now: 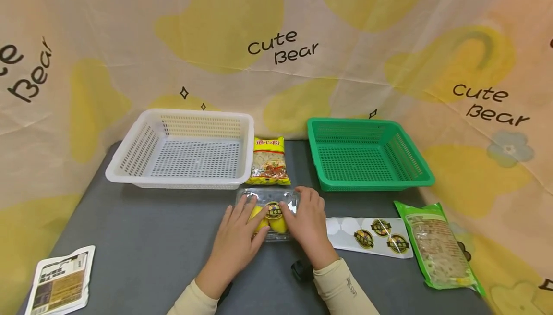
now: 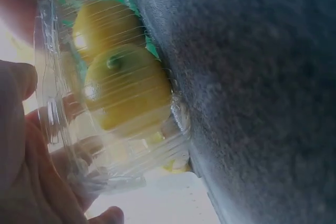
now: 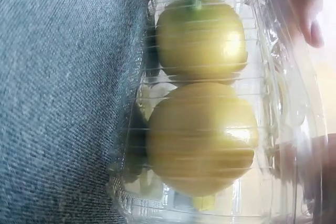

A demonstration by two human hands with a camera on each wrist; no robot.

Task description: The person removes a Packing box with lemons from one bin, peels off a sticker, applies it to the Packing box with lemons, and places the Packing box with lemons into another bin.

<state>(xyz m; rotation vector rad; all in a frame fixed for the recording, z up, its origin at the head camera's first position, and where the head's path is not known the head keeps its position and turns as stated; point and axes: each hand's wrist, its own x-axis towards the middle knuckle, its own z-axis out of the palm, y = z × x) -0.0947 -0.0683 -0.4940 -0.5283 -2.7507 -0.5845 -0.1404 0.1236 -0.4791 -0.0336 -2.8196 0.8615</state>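
A clear plastic clamshell box [image 1: 287,194] lies on the grey table between the hands, its lid down. Inside sit yellow round fruits [image 1: 278,225], two of them plain in the left wrist view, one with a green stem spot [image 2: 113,62]. On the lid is a round black-and-gold sticker [image 1: 273,210]. My left hand [image 1: 237,238] rests on the lid's left part, fingers spread and mostly straight. With its thumb on the lid by the sticker, my right hand [image 1: 308,224] lies along the box's right side, fingertips at the far right corner.
Behind stand a white basket [image 1: 194,180] and a green basket [image 1: 371,184], a yellow pasta packet [image 1: 270,161] between them. To the right lie a sticker sheet [image 1: 345,239] and a green-edged bag [image 1: 440,248]. A white-edged pouch [image 1: 62,281] is at front left.
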